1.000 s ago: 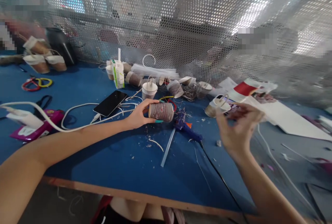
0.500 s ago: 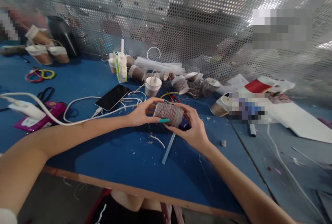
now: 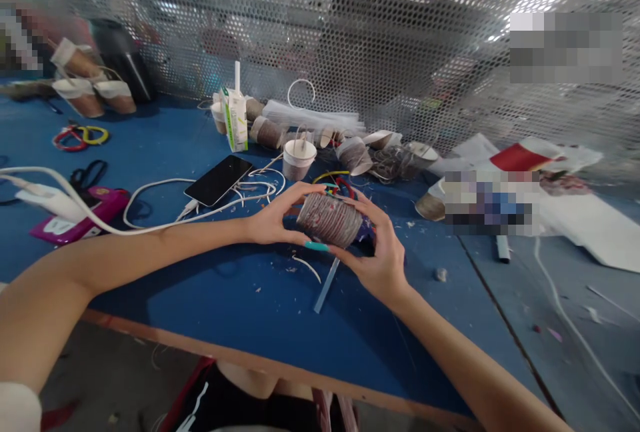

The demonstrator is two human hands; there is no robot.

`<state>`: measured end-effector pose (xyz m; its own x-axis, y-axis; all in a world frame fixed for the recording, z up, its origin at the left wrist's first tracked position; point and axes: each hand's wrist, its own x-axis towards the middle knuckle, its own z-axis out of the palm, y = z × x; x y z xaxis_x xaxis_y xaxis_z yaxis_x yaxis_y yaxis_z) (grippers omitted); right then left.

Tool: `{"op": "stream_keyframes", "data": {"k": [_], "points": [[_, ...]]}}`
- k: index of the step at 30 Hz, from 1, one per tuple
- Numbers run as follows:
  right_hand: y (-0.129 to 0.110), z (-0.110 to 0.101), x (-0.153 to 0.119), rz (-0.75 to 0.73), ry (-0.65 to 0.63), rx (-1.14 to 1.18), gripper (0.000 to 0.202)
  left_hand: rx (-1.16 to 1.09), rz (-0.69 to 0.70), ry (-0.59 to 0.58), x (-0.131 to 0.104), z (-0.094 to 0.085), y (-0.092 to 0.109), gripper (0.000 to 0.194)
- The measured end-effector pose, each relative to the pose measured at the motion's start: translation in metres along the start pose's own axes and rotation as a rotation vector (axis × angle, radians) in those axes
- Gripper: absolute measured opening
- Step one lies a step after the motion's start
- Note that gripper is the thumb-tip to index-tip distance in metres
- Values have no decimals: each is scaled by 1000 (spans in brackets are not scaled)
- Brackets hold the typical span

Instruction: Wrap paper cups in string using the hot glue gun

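Note:
A cup-shaped piece wound with grey-brown cord [image 3: 330, 219] is held on its side above the blue table. My left hand [image 3: 275, 220] grips its left end, with the thumb below and the fingers over the top. At the other end, my right hand [image 3: 384, 259] has its thumb underneath and fingers curled over. Long teal nails show at the cord's edge. Below the hands lies a translucent stick [image 3: 327, 289], beside a thin white curved strip [image 3: 307, 267]. A dark blue-purple thing [image 3: 365, 235], partly hidden, shows behind my right fingers.
A white cup with a handle [image 3: 299, 157], a drink carton [image 3: 236, 122] and several cord-wrapped cups line the back, before a perforated metal screen [image 3: 280, 32]. To the left are a phone [image 3: 219, 181], a white cable, a purple packet [image 3: 100, 213] and scissors [image 3: 80, 137]. White sheets [image 3: 595, 225] lie right.
The wound cup has turned slightly in my hands, and more red flecks show on its cord. Both hands still hold it. The view has shifted a little.

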<state>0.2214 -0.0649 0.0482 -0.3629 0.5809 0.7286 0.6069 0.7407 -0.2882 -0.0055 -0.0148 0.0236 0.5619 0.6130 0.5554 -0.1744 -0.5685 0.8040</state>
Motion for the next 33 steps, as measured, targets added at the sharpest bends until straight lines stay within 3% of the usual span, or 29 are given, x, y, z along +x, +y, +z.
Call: {"op": "stream_keyframes", "data": {"k": [7, 11, 15, 19, 24, 29, 33], "points": [[2, 3, -3, -282, 40, -280, 70, -71, -125, 68, -1, 9, 2, 66], [1, 5, -4, -255, 28, -271, 81, -70, -154, 108, 1, 11, 5, 59], [2, 8, -2, -169, 9, -170, 108, -38, -50, 136, 1, 10, 4, 67], [6, 9, -1, -136, -75, -137, 89, -53, 27, 103, 1, 9, -1, 75], [4, 10, -1, -184, 8, -243, 77, -193, -72, 78, 0, 10, -3, 103], [1, 12, -1, -177, -2, -270, 82, -233, -209, 237, 2, 10, -5, 82], [0, 10, -1, -159, -65, -220, 102, -478, -338, 410, 6, 10, -9, 59]]}}
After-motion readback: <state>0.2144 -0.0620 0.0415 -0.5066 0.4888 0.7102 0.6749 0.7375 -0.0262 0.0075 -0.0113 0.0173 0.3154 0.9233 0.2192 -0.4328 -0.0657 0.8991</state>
